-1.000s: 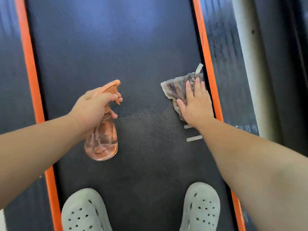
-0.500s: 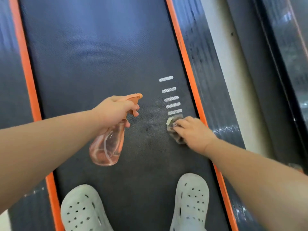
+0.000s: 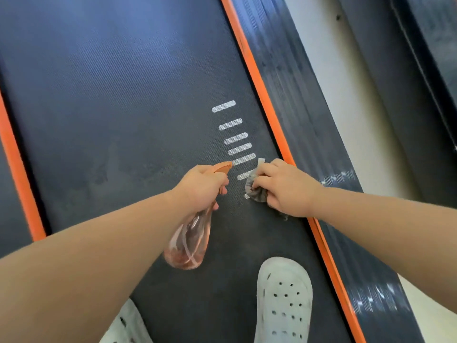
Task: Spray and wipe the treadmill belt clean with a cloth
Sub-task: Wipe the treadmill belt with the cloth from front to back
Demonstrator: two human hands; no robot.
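dark grey, fine-textured rubber fills the view: the treadmill belt [image 3: 118,100] runs from seven o'clock up to twelve, with damp-looking blotches near the middle. along its one-to-five o'clock side goes the ribbed black side rail [image 3: 304,100], and an orange strip [image 3: 262,78] sits between rail and belt, with a matching orange strip [image 3: 17,174] over at nine o'clock. down at five o'clock a pale perforated clog [image 3: 284,300] is planted on the belt, and a second clog [image 3: 126,325] is half hidden under the forearm at seven o'clock. now the spray bottle [image 3: 190,243], clear pinkish with liquid low inside, hangs tilted just below centre, orange nozzle [image 3: 222,167] aimed toward one o'clock. the left hand [image 3: 200,186] is wrapped round its neck, fingers curled under the trigger. right beside it, at three o'clock of that hand, the right hand [image 3: 289,189] has the cloth [image 3: 257,191] bunched up, fingers curled tight over it, pressing it onto the belt close to the orange strip. a ladder of white dashes [image 3: 235,138] climbs from the cloth toward twelve o'clock, the lowest ones partly covered. a small white tag [image 3: 261,161] pokes out at the cloth's top.
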